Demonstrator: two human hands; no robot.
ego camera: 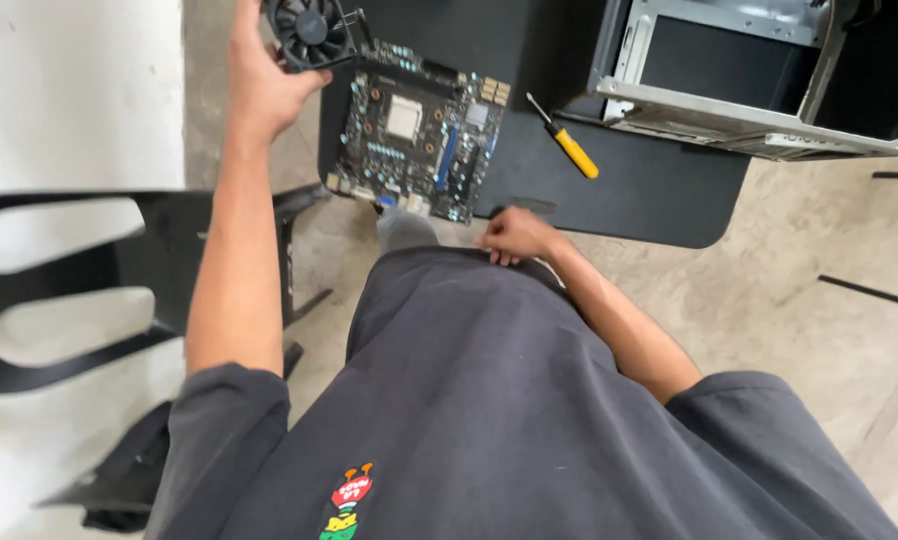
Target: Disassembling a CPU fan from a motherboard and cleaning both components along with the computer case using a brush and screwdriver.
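My left hand [261,82] is raised at the top left and grips a black cooling fan [309,30] by its edge, just beside the far left corner of a dark motherboard [414,130]. The motherboard lies on a black mat [649,190] on the floor, its pale square socket facing up. My right hand [517,235] rests curled against the hem of my dark shirt, near the mat's front edge, with nothing seen in it. A yellow-handled screwdriver [569,145] lies on the mat to the right of the board.
An open metal computer case [759,120] lies at the top right, partly on the mat. A black chair [119,270] stands at the left. The floor is bare concrete [819,300], with a white surface at the far left.
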